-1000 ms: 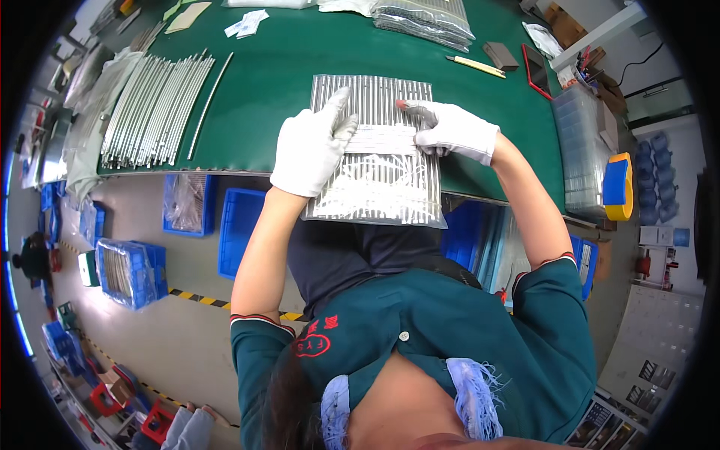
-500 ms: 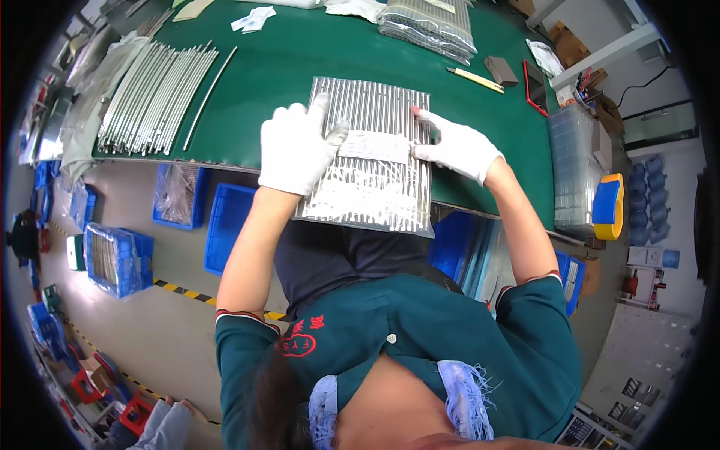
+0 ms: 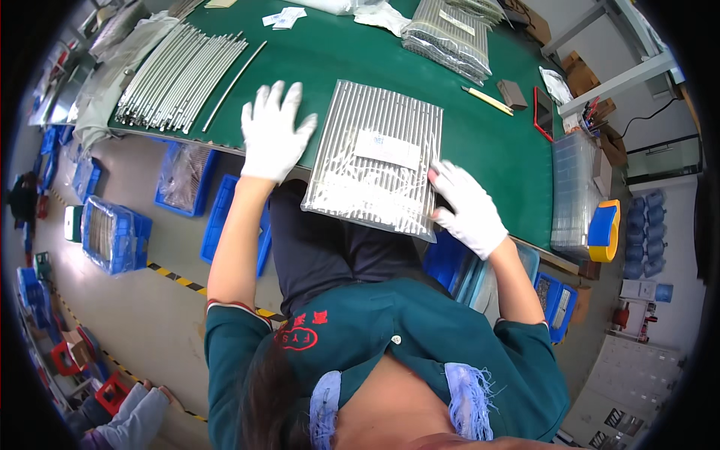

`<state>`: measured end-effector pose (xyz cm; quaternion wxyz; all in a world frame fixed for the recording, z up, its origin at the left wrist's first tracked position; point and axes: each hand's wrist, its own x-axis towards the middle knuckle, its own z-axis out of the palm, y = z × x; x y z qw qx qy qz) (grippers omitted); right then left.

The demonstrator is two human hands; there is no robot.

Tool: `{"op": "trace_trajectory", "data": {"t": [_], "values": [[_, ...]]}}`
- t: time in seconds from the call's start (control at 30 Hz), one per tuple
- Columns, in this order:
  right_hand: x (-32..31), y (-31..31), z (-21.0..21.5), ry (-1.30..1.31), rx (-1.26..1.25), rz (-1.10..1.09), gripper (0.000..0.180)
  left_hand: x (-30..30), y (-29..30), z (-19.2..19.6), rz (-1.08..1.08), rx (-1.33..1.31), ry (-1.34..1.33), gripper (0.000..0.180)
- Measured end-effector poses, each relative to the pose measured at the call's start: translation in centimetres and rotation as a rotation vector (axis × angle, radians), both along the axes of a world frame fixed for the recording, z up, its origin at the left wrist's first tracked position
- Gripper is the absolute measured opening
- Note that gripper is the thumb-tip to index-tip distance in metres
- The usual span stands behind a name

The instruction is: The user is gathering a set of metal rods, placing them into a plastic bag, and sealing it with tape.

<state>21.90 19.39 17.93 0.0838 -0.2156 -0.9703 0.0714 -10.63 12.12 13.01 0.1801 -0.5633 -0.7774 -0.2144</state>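
Note:
A flat clear plastic bag of metal rods (image 3: 375, 187) lies on the green table, its near end jutting past the front edge. Across its middle is a white paper label (image 3: 388, 150). My left hand (image 3: 274, 135), in a white glove, is off the bag to its left, fingers spread and holding nothing. At the bag's right edge is my right hand (image 3: 471, 210), also gloved, with bare thumb and fingertip showing. Its thumb and fingers are apart and seem to touch the plastic edge without closing round it.
Loose metal rods (image 3: 176, 75) lie in a row at the left, with one single rod (image 3: 234, 86) apart. Stacked bagged rods (image 3: 448, 37), a yellow cutter knife (image 3: 487, 100) and a brown block (image 3: 513, 95) are farther back. Blue bins (image 3: 221, 217) stand below the front edge.
My left hand has come off the bag and moved left, its fingers spreading. My right hand has slid lower along the right edge. The label now lies tilted, no longer under my fingers.

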Motion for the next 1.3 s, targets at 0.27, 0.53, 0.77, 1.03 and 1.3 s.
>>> {"op": "trace_trajectory", "data": {"t": [0.27,0.53,0.77,1.03,1.3], "values": [[5.8,-3.5,-2.4,0.191,-1.474,-0.360,0.064,2.8,-9.1,-1.6,-0.003,0.013,-1.427,0.051],[-2.6,-4.5,-6.3,0.935,-2.266,-0.357,0.054,4.8,-5.2,-1.5,-0.377,-0.320,-2.282,0.048],[-0.3,-5.8,-5.4,0.714,-1.990,-0.302,0.045,7.9,-7.7,-0.7,-0.308,-0.334,-2.213,0.048],[0.3,-5.4,-6.9,0.933,-2.296,-0.243,0.050,8.7,-10.7,-4.5,-0.279,-0.123,-2.404,0.053],[0.8,-5.0,-2.5,0.935,-1.900,-0.393,0.043,9.6,-7.7,0.5,-0.346,-0.263,-2.210,0.044]]}}
